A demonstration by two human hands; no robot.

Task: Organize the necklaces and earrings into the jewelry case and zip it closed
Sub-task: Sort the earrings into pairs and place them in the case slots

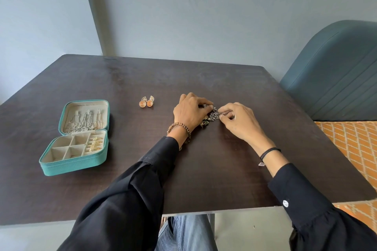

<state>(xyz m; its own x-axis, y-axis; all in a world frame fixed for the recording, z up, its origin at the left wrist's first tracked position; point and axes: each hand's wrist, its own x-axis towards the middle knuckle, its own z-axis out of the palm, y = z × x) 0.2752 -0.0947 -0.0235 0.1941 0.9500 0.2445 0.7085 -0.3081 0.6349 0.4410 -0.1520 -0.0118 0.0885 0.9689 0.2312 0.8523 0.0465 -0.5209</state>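
Observation:
A teal jewelry case (69, 166) lies open at the left of the dark table (122, 79). Silver necklaces (81, 122) hang in its lid, and gold earrings (94, 144) sit in its right-hand slots. A pair of orange round earrings (146, 102) lies near the table's middle. To the right of them, my left hand (190, 111) and my right hand (240, 121) both pinch a small cluster of dark beaded earrings (211, 117) that rests on the table between them.
A blue padded chair (334, 79) stands at the table's right side. An orange patterned mat (355, 149) covers the floor beside it. The wall runs close behind the table's far edge.

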